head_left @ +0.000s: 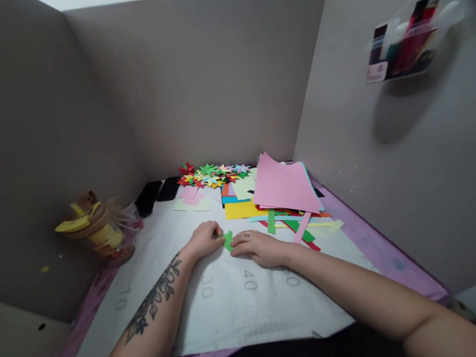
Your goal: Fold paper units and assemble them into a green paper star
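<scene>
A small green paper piece [228, 241] lies on the white cutting mat [221, 306], held between both hands. My left hand [205, 237] pinches its left edge with curled fingers. My right hand [257, 246] presses down on its right side, fingers together. Behind the hands lies a stack of coloured paper sheets [282, 190] with a pink sheet on top, and loose paper strips [292, 225] spill from under it. A pile of folded paper stars [213, 174] sits at the back of the mat.
A brown and yellow container [96, 229] in a clear wrapper stands at the left. Two black objects [156, 193] lie near the back wall. Grey partition walls enclose the desk on three sides, with a plastic pouch [411, 39] hanging on the right wall.
</scene>
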A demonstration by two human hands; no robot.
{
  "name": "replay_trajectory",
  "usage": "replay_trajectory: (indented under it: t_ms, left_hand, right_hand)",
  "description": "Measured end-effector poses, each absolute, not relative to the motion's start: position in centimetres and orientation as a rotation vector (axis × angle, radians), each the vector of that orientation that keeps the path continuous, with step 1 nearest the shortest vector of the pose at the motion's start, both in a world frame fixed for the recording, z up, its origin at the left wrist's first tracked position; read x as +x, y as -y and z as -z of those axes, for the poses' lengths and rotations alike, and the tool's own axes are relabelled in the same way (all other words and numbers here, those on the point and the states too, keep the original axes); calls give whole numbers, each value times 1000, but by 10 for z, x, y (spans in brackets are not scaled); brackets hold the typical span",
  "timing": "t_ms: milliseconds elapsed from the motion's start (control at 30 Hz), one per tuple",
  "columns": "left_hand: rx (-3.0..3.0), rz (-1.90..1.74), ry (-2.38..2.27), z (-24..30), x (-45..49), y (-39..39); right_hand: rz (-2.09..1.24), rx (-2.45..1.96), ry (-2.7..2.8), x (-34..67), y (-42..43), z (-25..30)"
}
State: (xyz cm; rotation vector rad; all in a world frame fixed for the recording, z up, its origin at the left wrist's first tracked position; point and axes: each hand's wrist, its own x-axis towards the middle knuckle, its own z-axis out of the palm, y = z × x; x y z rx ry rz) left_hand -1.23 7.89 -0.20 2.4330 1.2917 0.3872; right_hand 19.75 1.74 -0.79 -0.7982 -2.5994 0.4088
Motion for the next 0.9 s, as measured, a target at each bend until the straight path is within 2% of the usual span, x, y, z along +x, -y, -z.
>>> replay_trajectory:
  t_ms: [467, 900]
  left_hand:
    - [2298, -588, -1483, 7, -20, -76]
    - [2395, -686, -1347, 8, -17, -70]
  right_hand:
    - [-378, -806, 2627, 195, -12, 2]
    - [-342, -822, 2655, 191, -5, -3]
